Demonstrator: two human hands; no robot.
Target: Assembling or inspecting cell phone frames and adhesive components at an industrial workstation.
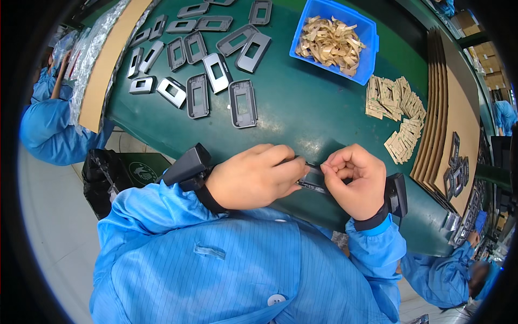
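Observation:
In front of my chest, my left hand [251,178] is closed around a dark plastic housing [312,187], whose left part is hidden by the fingers. My right hand [357,181] has thumb and index finger pinched together at the housing's upper right edge. Whatever lies between those fingertips is too small to make out. Beyond my hands, several grey and black plastic housings [243,103] with rectangular windows are scattered over the green table [291,108], some face up and some showing their inner side.
At the far right stands a blue bin [362,73] full of curled tan strips [330,44]. Beside it lie piles of flat beige adhesive pieces [389,97]. Cardboard dividers [431,119] line the right, with dark parts [457,170] on one. A cardboard edge [108,70] borders the left; co-workers sit either side.

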